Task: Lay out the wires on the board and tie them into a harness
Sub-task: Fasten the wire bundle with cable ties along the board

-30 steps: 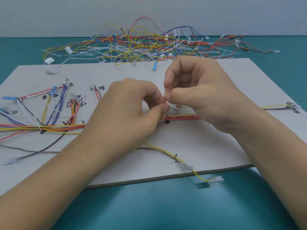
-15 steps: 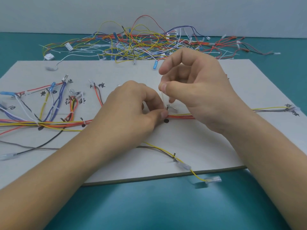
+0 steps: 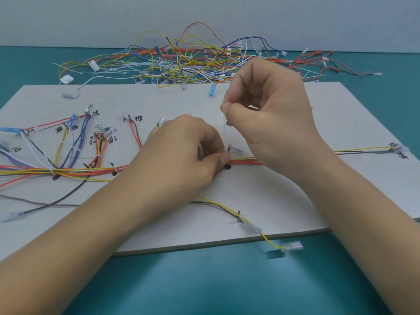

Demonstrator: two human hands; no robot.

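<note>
A grey board (image 3: 284,196) lies on the teal table with a bundle of red, orange and yellow wires (image 3: 244,160) running left to right across its middle. My left hand (image 3: 181,153) pinches the bundle beside a black dot mark (image 3: 227,166). Above it, my right hand (image 3: 266,110) pinches the tail of a thin clear cable tie (image 3: 224,130), which stands taut and upright from the bundle. Branch wires (image 3: 77,142) fan out to labelled spots at the board's left.
A tangled heap of loose coloured wires and white ties (image 3: 181,62) lies behind the board. A yellow wire with clear terminals (image 3: 292,246) hangs over the board's front edge. Small pins (image 3: 239,214) stick up from the board. A grey wall stands behind.
My right hand has risen away from the bundle, drawing the cable tie's tail upward. My left hand has stayed on the wires.
</note>
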